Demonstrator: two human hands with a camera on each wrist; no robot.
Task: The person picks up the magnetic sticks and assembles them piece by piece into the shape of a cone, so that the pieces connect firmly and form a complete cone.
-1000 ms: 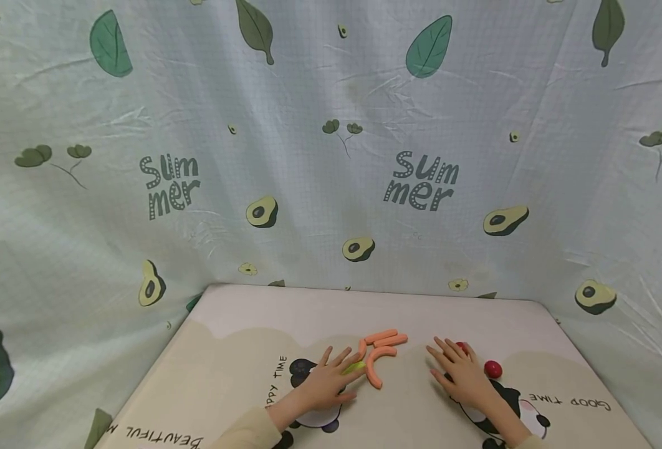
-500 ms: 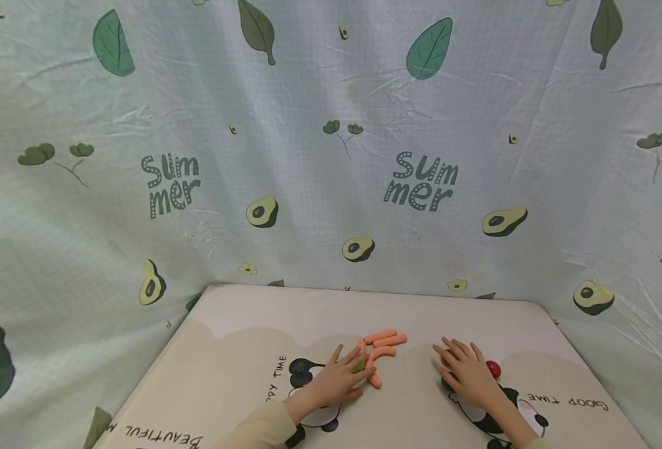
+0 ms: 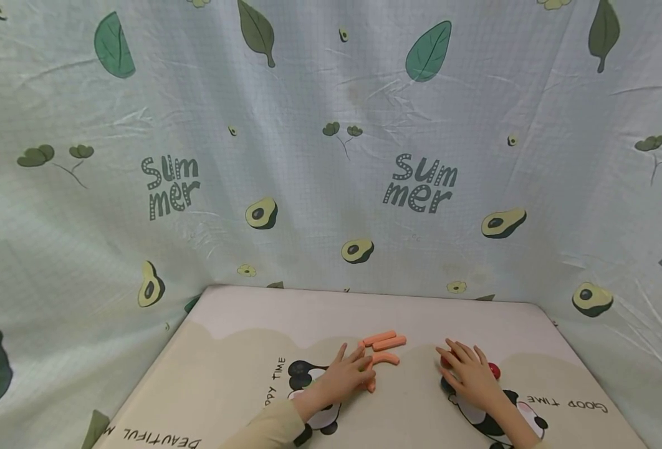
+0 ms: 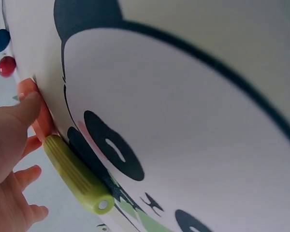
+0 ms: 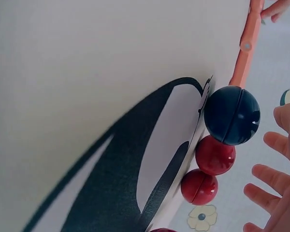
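My left hand (image 3: 336, 380) reaches over a curved orange plastic stick (image 3: 386, 358). In the left wrist view, the thumb presses on the orange stick (image 4: 43, 113), with the index finger curled behind it. A ribbed yellow-green stick (image 4: 77, 176) lies at the orange one's end; the left hand mostly hides it in the head view. My right hand (image 3: 471, 377) hovers, fingers spread, over shiny balls. The right wrist view shows a dark blue ball (image 5: 232, 116) and two red balls (image 5: 215, 154) (image 5: 199, 187) close to the fingertips, plus part of another red ball (image 5: 163, 230).
Two straight orange sticks (image 3: 389, 343) (image 3: 378, 338) lie just beyond the left fingers. The pale mat (image 3: 241, 312) carries printed pandas and lettering. A curtain (image 3: 308, 162) with avocado and leaf prints hangs behind its far edge.
My left hand has moved slightly right, and the curved orange stick has turned and shifted under it. The yellow-green stick is now covered in the head view. My right hand has shifted slightly right.
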